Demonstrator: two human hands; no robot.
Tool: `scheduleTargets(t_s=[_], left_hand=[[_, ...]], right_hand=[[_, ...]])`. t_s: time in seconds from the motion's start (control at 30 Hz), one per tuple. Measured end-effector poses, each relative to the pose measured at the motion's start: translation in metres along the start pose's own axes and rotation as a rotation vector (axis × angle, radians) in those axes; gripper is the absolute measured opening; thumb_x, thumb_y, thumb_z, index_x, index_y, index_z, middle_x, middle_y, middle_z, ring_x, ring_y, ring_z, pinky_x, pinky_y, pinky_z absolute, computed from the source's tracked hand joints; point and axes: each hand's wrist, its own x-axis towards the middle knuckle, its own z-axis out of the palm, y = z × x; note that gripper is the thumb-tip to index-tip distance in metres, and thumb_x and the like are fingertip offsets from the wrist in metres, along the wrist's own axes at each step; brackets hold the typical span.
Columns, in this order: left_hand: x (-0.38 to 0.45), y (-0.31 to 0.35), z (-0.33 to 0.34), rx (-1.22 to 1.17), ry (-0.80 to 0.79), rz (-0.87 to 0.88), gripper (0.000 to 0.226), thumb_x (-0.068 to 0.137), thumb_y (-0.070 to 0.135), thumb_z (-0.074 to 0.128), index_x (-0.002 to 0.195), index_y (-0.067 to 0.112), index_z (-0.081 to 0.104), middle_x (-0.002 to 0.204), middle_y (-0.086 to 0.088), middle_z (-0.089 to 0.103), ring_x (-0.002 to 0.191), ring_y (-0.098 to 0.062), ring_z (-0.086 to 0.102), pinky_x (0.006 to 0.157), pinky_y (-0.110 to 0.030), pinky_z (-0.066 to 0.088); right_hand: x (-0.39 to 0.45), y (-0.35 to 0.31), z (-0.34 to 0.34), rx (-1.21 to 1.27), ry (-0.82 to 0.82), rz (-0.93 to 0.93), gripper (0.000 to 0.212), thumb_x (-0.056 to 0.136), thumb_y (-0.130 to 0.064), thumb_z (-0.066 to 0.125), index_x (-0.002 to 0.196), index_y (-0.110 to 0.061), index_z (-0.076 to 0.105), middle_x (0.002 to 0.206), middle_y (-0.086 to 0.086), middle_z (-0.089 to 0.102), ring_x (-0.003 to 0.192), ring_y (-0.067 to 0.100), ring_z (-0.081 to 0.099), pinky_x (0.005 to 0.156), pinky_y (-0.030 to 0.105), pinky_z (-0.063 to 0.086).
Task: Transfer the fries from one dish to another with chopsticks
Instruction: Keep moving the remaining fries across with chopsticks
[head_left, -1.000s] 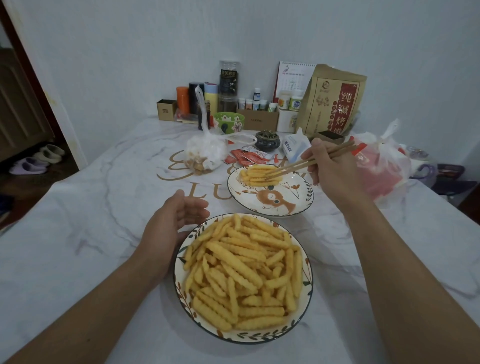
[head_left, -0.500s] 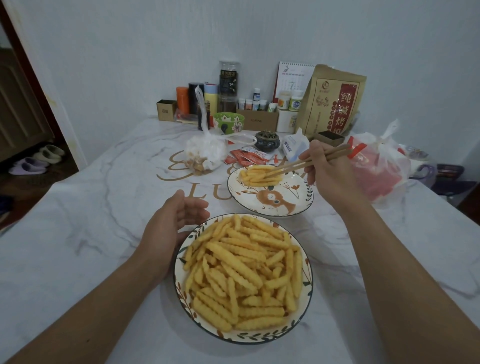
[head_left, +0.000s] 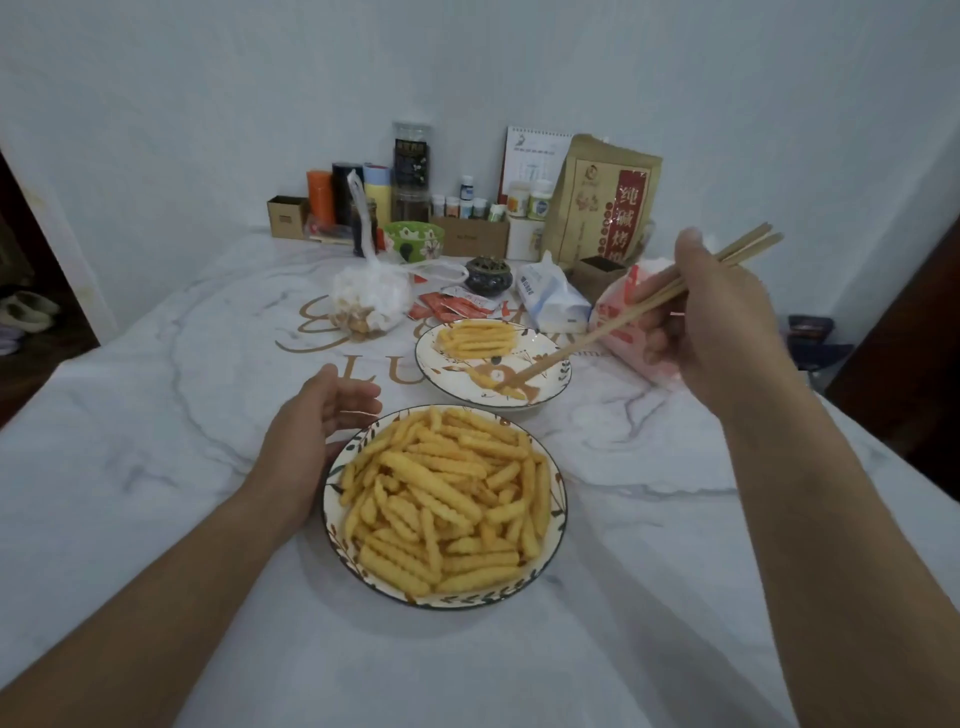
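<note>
A: Crinkle-cut fries (head_left: 447, 512), location?
B: Heaped in the near plate (head_left: 557, 527); a small batch (head_left: 478, 336) sits in the far plate (head_left: 553, 382) at 12 o'clock.

A: Right hand (head_left: 711, 317)?
B: Fingers curled round the chopsticks (head_left: 613, 332); tips over the far plate's near side, at a lone fry (head_left: 511, 391). Contact unclear.

A: Left hand (head_left: 311, 431)?
B: Relaxed, fingers loosely bent, holding nothing, just beside the near plate's rim at 10 o'clock.

A: Beyond?
B: Ketchup sachets (head_left: 452, 309), white plastic bag (head_left: 371, 299) on the marble tabletop (head_left: 156, 467).

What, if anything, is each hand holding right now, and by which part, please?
The right hand grips the chopsticks near their upper ends. The left hand holds nothing, open beside the full plate.
</note>
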Motion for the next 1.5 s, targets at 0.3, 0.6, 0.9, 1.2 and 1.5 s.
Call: scheduleTargets(t_s=[0.3, 0.6, 0.9, 1.2, 1.5], left_hand=[[-0.003, -0.002, -0.003, 0.020, -0.002, 0.022, 0.052, 0.109, 0.046, 0.039, 0.093, 0.013, 0.076, 0.104, -0.003, 0.075, 0.093, -0.019, 0.069, 0.086, -0.040, 0.053], [-0.005, 0.000, -0.004, -0.002, -0.014, 0.020, 0.052, 0.109, 0.045, 0.039, 0.097, 0.011, 0.076, 0.105, -0.007, 0.074, 0.097, -0.021, 0.069, 0.093, -0.044, 0.053], [0.002, -0.006, -0.001, 0.023, -0.022, 0.046, 0.052, 0.110, 0.043, 0.041, 0.085, 0.017, 0.078, 0.092, 0.000, 0.077, 0.081, -0.010, 0.070, 0.083, -0.036, 0.053], [0.005, -0.007, -0.003, -0.001, -0.028, 0.019, 0.052, 0.108, 0.046, 0.041, 0.090, 0.016, 0.080, 0.099, -0.003, 0.078, 0.087, -0.015, 0.071, 0.083, -0.037, 0.054], [0.005, -0.007, -0.003, -0.007, -0.023, 0.005, 0.055, 0.108, 0.046, 0.041, 0.081, 0.021, 0.082, 0.096, -0.002, 0.078, 0.081, -0.012, 0.072, 0.081, -0.036, 0.054]], right_hand=[[-0.055, -0.009, -0.017, -0.148, -0.015, 0.093, 0.057, 0.107, -0.042, 0.044, 0.073, -0.002, 0.066, 0.049, 0.006, 0.054, 0.041, 0.018, 0.045, 0.043, 0.028, 0.043], [-0.055, -0.018, -0.015, -0.145, 0.006, -0.028, 0.048, 0.105, -0.033, 0.050, 0.071, -0.003, 0.067, 0.051, 0.008, 0.055, 0.039, 0.019, 0.045, 0.040, 0.025, 0.043], [0.008, 0.047, 0.020, -0.278, 0.067, -0.324, 0.041, 0.104, -0.036, 0.052, 0.081, -0.009, 0.071, 0.063, 0.002, 0.065, 0.051, 0.009, 0.053, 0.051, 0.028, 0.043], [0.040, 0.073, 0.043, -0.275, -0.127, -0.297, 0.040, 0.108, -0.028, 0.047, 0.090, 0.001, 0.068, 0.061, 0.010, 0.055, 0.044, 0.010, 0.049, 0.043, 0.017, 0.040], [0.060, 0.090, 0.055, -0.318, -0.112, -0.326, 0.040, 0.107, -0.033, 0.047, 0.082, -0.010, 0.068, 0.058, 0.004, 0.055, 0.045, 0.013, 0.049, 0.042, 0.026, 0.039]])
